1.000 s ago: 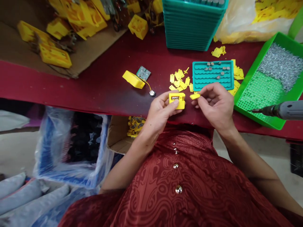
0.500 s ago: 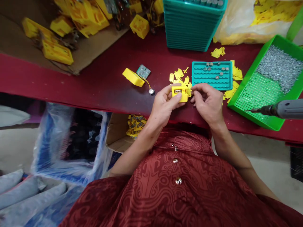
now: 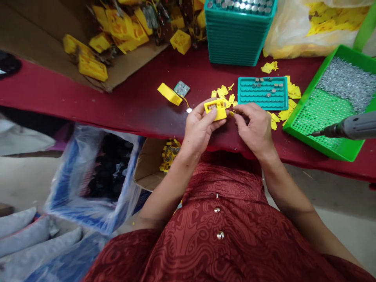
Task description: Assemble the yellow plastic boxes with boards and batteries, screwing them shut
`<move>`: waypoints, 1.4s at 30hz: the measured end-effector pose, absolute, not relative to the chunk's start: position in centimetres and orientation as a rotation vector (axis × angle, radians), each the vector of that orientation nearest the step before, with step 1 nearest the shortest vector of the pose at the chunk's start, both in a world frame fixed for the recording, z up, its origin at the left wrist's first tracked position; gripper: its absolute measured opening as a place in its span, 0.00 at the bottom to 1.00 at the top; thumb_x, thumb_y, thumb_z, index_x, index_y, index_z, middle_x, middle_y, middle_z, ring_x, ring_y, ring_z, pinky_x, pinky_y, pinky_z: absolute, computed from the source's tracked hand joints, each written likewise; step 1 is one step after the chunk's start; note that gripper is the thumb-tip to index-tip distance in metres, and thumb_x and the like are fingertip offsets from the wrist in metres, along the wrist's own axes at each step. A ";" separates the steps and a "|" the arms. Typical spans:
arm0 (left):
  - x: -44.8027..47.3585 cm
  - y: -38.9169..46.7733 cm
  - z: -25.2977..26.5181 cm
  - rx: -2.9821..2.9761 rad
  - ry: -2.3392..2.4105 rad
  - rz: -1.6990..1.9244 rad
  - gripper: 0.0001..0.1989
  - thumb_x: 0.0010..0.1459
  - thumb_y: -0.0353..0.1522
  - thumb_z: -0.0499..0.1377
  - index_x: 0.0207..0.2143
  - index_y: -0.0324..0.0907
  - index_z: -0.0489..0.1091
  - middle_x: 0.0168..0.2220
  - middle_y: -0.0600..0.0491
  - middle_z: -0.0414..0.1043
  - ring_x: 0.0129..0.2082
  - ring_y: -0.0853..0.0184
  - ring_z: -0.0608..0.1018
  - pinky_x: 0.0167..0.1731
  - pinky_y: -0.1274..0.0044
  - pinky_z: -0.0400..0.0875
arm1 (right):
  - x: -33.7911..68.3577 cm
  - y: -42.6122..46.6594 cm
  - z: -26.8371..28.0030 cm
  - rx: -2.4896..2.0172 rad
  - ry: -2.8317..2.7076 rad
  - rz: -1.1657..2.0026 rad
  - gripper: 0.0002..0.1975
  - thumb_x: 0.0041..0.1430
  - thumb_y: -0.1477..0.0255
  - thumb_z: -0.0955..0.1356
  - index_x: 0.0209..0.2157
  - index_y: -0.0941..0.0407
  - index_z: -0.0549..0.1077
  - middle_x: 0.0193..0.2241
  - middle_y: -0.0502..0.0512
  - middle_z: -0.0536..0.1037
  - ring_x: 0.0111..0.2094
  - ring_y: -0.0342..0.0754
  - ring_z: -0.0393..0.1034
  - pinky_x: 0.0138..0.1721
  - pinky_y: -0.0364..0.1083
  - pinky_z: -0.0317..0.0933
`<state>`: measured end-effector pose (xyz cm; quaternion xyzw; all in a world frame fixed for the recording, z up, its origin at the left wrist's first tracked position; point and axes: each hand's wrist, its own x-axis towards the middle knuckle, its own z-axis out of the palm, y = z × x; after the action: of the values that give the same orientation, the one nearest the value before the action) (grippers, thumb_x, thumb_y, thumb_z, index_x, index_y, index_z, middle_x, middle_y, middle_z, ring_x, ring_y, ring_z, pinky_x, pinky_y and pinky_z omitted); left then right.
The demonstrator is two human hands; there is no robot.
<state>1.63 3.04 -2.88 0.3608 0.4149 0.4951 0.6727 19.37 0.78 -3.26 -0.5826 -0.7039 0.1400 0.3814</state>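
My left hand (image 3: 201, 127) is closed on a small yellow plastic case (image 3: 219, 114), its thumb across the front; round silvery cells show in a slot in the case. Just right of it, my right hand (image 3: 254, 127) pinches a small yellow plastic piece (image 3: 232, 114), apart from the case. Behind both hands lie loose flat yellow plastic pieces (image 3: 222, 91) and a teal ribbed tray (image 3: 262, 102) with several button cells. To the left, another yellow case (image 3: 169, 94) lies beside a green circuit board (image 3: 181, 89), with a wired round silver part (image 3: 189, 111) near my left wrist.
A stack of teal trays (image 3: 235, 43) stands at the back. On the right, a green basket (image 3: 320, 125) holds many screws, with a power screwdriver (image 3: 352, 127) over it. A cardboard box (image 3: 126, 64) of yellow cases is at left; a plastic-lined blue crate (image 3: 69, 172) stands below the table.
My left hand has tilted the case and moved slightly left. The right hand has drawn back a little from the case with the yellow piece. The view has shifted slightly.
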 end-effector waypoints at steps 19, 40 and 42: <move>2.5 2.1 -2.0 0.982 0.948 0.934 0.21 0.61 0.35 0.71 0.55 0.44 0.74 0.45 0.52 0.84 0.41 0.69 0.85 0.40 0.79 0.83 | 22.6 -0.1 0.3 -1.400 -1.417 0.679 0.03 0.62 0.74 0.72 0.33 0.56 0.80 0.30 0.49 0.79 0.31 0.43 0.73 0.38 0.46 0.72; 4.2 0.9 -2.4 1.298 0.998 0.904 0.23 0.64 0.40 0.69 0.60 0.46 0.75 0.55 0.47 0.82 0.54 0.56 0.82 0.55 0.68 0.80 | 20.7 -0.9 0.2 -1.415 -1.199 0.947 0.03 0.55 0.73 0.75 0.31 0.57 0.78 0.26 0.48 0.79 0.24 0.40 0.72 0.24 0.41 0.73; 4.2 0.8 -2.3 1.311 1.008 0.910 0.21 0.66 0.41 0.67 0.58 0.46 0.75 0.52 0.48 0.83 0.50 0.58 0.83 0.52 0.70 0.80 | 20.5 -0.9 0.2 -1.441 -1.213 0.935 0.06 0.56 0.71 0.75 0.33 0.56 0.76 0.25 0.47 0.78 0.23 0.41 0.72 0.23 0.41 0.71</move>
<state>4.17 0.79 -2.32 0.5625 0.4323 0.3904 0.5868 20.55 -0.85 0.25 -0.5948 -0.5006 0.3862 0.4964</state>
